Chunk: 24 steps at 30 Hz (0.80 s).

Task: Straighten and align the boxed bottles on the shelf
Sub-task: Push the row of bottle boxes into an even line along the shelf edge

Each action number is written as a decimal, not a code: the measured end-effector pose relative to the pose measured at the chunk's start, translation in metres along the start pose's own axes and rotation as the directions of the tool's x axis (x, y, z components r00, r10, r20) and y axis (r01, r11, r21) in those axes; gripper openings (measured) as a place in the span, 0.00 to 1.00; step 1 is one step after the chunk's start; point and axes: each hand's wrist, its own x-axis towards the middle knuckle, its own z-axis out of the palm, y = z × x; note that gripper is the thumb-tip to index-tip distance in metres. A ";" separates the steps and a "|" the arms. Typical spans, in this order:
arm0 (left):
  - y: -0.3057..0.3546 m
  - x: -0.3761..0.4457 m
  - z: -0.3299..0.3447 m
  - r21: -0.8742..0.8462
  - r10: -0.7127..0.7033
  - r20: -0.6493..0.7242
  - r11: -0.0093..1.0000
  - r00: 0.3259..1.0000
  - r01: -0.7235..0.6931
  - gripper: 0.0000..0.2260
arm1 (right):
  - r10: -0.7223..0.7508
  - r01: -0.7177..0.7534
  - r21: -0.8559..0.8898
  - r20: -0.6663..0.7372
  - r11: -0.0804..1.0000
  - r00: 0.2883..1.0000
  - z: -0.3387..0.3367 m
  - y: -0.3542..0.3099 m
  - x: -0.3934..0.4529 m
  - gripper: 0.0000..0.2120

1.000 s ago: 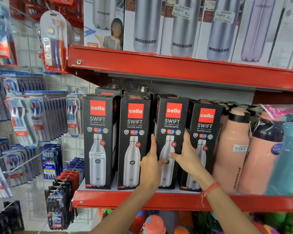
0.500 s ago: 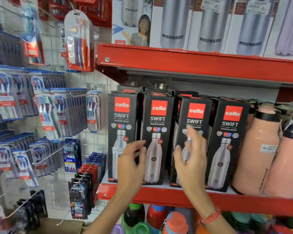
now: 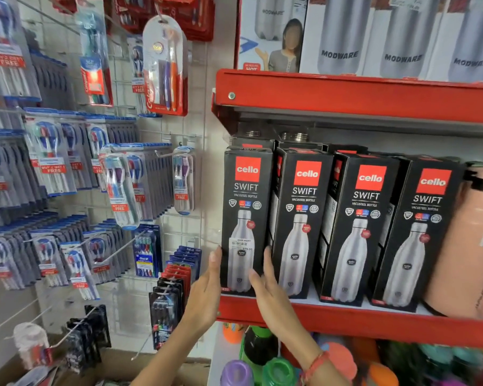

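Hands frame the leftmost tall black cardboard bottle box [image 3: 246,218], the one with the white price sticker, at the left end of the red metal shelf [image 3: 374,324]. The left hand [image 3: 207,296] lies flat and open against the box's outer left edge, fingers straight up; the right hand [image 3: 268,288], a red thread at its wrist, is open too, fingertips [image 3: 267,257] pressing the box's right edge where it meets the second black box [image 3: 301,221]. Neither hand is curled round anything; it reads as a squeeze between two palms, not a grip.

How will it handle? Likely a steel bottle inside stiff card: firm, fairly weighty, top-heavy because it stands tall on a narrow base. The printed faces look smooth, so palms may slip. Best hold, I'd judge, is low on both side walls, sliding rather than lifting.

Count now: four black boxes across the front row, all upright, the right three turned slightly. More boxes stand behind; I cannot count them. One peach plastic flask [image 3: 469,246] stands just beside the fourth box [image 3: 421,232].
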 end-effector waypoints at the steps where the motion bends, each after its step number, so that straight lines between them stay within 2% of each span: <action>1: 0.000 -0.001 -0.002 -0.008 0.001 0.016 1.000 1.000 0.000 0.37 | -0.011 0.011 -0.037 -0.010 0.999 1.000 0.000 -0.002 -0.002 0.28; 3: 0.000 -0.004 -0.008 -0.029 0.004 0.051 1.000 0.999 -0.002 0.38 | -0.023 0.019 -0.083 -0.041 0.996 0.999 -0.001 -0.002 -0.008 0.26; 6: 0.001 -0.014 -0.015 -0.061 0.000 0.078 0.998 0.997 0.005 0.32 | -0.043 0.039 -0.071 -0.051 0.997 0.998 -0.003 -0.001 -0.021 0.25; 10: 0.002 -0.019 -0.019 -0.035 -0.010 0.091 0.999 0.996 0.013 0.38 | -0.046 0.043 -0.054 -0.047 0.998 0.998 -0.005 -0.003 -0.030 0.25; 13: 0.003 -0.021 -0.021 -0.019 0.004 0.109 1.000 0.994 -0.002 0.37 | -0.038 0.034 -0.060 -0.059 0.998 0.998 -0.007 -0.003 -0.028 0.26; 14: 0.004 -0.022 -0.019 -0.021 0.014 0.075 1.000 0.997 -0.012 0.36 | -0.046 0.043 -0.037 -0.090 0.998 0.995 -0.008 -0.002 -0.028 0.25; 16: 0.005 -0.025 -0.014 -0.008 0.044 -0.089 0.999 0.995 -0.045 0.32 | -0.060 0.069 0.030 -0.230 0.997 0.971 -0.014 0.001 -0.030 0.21; 17: 0.007 -0.029 -0.010 -0.026 0.078 -0.178 0.996 0.981 -0.084 0.29 | -0.053 0.077 0.063 -0.325 0.995 0.944 -0.019 0.003 -0.032 0.19; 19: 0.012 -0.037 0.000 -0.137 0.114 -0.232 0.979 0.966 -0.149 0.22 | -0.006 0.073 0.124 -0.470 0.990 0.883 -0.032 0.008 -0.035 0.16; 22: 0.020 -0.036 0.025 -0.243 0.083 -0.085 0.965 0.993 -0.102 0.18 | 0.093 0.029 0.237 -0.486 0.971 0.869 -0.051 0.021 -0.033 0.18; 24: 0.028 -0.028 0.046 -0.254 -0.044 0.086 0.965 0.995 0.065 0.20 | 0.138 -0.007 0.312 -0.401 0.950 0.906 -0.061 0.028 -0.030 0.21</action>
